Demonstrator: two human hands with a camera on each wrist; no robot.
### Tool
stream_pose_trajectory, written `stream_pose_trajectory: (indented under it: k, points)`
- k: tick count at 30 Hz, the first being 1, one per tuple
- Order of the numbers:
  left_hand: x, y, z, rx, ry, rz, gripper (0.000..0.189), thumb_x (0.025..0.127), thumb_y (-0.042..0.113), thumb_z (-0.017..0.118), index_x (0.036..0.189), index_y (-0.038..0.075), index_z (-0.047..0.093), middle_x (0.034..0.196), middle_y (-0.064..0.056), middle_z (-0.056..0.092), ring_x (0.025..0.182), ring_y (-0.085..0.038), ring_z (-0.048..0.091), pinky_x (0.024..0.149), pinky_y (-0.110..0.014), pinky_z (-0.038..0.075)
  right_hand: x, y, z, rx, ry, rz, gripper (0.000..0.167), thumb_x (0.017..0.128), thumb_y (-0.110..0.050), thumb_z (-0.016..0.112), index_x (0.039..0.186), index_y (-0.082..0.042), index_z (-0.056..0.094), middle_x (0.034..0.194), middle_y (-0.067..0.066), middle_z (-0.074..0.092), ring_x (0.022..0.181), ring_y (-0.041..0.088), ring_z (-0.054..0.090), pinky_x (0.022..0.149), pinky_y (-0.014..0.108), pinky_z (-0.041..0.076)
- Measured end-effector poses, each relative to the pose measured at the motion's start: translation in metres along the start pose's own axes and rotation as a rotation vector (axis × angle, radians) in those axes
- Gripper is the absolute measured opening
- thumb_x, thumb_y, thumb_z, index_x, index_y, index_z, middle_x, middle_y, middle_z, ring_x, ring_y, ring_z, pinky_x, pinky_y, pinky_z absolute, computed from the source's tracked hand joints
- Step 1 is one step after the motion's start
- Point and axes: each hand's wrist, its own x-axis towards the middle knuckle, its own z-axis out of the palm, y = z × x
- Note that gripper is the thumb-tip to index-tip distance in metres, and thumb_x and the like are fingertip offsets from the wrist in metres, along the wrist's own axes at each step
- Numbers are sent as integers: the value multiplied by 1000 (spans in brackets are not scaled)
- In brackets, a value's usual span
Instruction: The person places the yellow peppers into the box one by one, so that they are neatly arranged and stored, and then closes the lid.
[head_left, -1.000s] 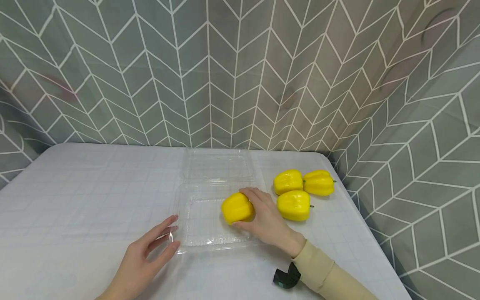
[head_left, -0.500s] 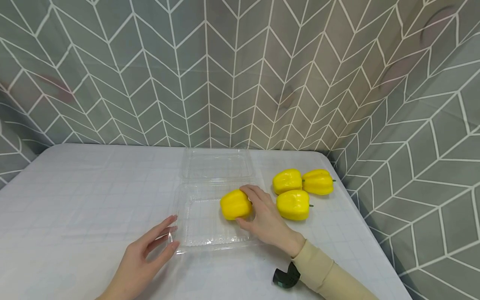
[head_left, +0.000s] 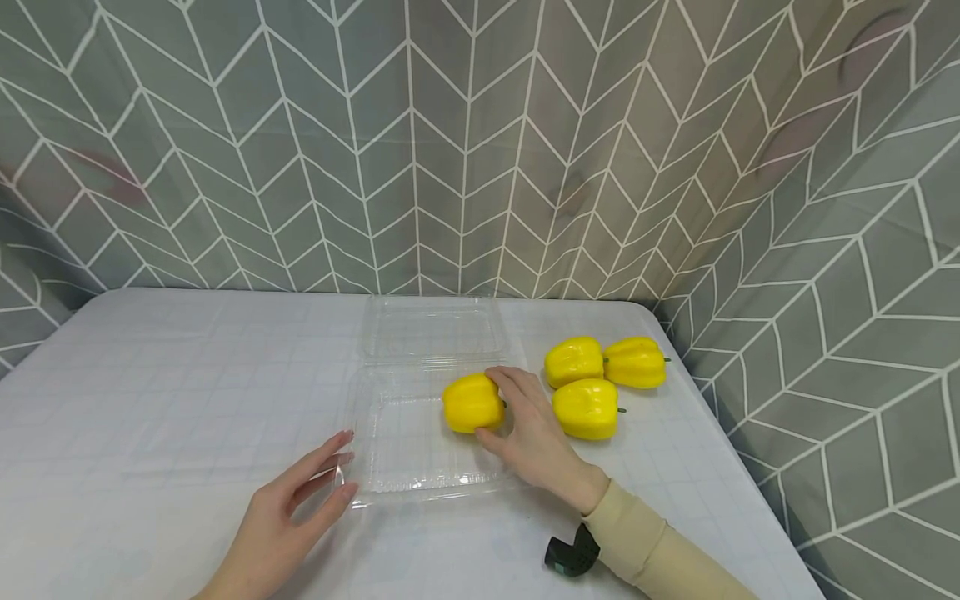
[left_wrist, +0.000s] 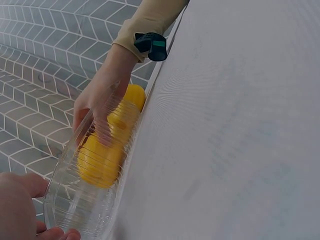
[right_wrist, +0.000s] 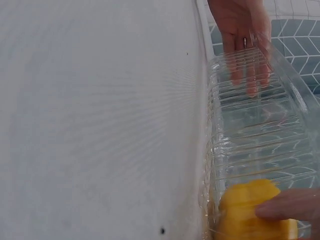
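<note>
A yellow bell pepper (head_left: 472,403) lies on its side in the right part of a clear plastic clamshell container (head_left: 405,483). My right hand (head_left: 536,437) holds this pepper from the right, thumb at the near side and fingers at the far side; its stem shows between them. In the right wrist view my thumb lies on the pepper (right_wrist: 240,210). My left hand (head_left: 288,512) rests at the container's left edge, fingers fairly straight and thumb apart from them. The left wrist view shows its fingertips touching the container wall (left_wrist: 65,175).
The container's lid (head_left: 435,329) lies folded back behind the base. To the right, three more yellow bell peppers (head_left: 585,409) sit close together on the white tablecloth (head_left: 187,392). A black device (head_left: 572,554) is strapped at the right wrist. A patterned curtain (head_left: 450,150) hangs behind the table.
The held pepper has moved slightly away from me inside the container, and its stem has come into view. My right hand has shifted slightly with it. The left hand has stayed in place.
</note>
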Motion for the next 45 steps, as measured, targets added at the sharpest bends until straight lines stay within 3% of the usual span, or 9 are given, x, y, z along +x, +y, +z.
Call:
stream_pose_trajectory:
  k: [12,17,27,45]
  points:
    - [1,1,-1,-10,-3,11,55,94,12,71,145,23,53,143,2,58,116,1,62,98,-6,47,0,2,0,22,3,6,75,79,-22,86,142,-5,50,144,8,50,134,26,45,115,45,43]
    - [0,1,-2,-6,-13,-16,55,95,16,71,146,25,52,144,4,58,117,2,61,97,-4,46,0,1,0,31,-1,14,74,80,-24,85,143,-6,50,145,8,49,135,26,44,116,46,41]
    - [-1,3,-2,-30,-15,-12,56,95,13,70,147,23,51,144,-1,57,118,2,61,98,-6,47,1,-2,-2,48,-27,25,75,80,-21,84,145,-6,49,147,8,48,136,26,44,117,46,40]
    - [0,0,-2,-23,-25,-29,57,96,15,69,148,25,49,144,2,57,118,3,60,96,-5,46,4,-3,-9,96,-61,66,69,82,-19,82,142,-6,52,147,9,48,138,27,43,119,47,38]
